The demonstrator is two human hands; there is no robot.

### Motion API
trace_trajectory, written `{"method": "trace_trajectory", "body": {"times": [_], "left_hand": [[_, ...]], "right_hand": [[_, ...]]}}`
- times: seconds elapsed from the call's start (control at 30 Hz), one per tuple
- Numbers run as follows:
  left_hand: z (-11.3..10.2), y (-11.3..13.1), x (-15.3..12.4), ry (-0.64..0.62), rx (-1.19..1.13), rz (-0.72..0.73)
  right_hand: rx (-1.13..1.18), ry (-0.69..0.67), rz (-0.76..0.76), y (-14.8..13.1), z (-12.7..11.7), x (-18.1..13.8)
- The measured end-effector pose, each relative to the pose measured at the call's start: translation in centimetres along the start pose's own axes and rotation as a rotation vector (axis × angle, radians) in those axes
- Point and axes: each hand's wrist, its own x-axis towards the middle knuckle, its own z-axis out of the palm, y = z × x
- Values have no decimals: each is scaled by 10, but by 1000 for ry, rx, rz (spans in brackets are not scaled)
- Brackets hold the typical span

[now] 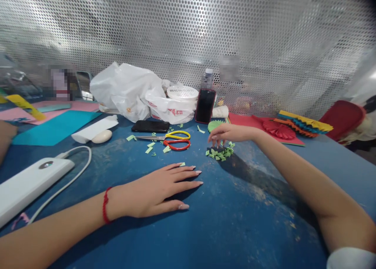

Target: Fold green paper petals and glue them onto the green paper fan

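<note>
My left hand lies flat on the blue table, palm down with its fingers spread. A small green paper scrap touches its forefinger. Over a small heap of green paper scraps hovers my right hand, its fingers apart and hanging down; I see nothing held in it. Just behind it lies a green pleated paper fan. Scissors with one yellow and one red handle rest beyond my left hand, with several loose green scraps around them.
A black phone lies behind the scissors; another phone stands upright. White plastic bags are at the back. Coloured paper, a white power bank and its cable are left. Red folded paper is right, before a perforated metal panel.
</note>
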Motion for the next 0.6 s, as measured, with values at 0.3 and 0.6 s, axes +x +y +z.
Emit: {"method": "trace_trajectory", "body": {"times": [0.3,0.6], "left_hand": [[0,1,0,-28,32,-18],[-1,0,0,12,-36,-2]], "right_hand": [[-212,151,253,32,-7,5],[-56,66,203,17,-7,0]]}}
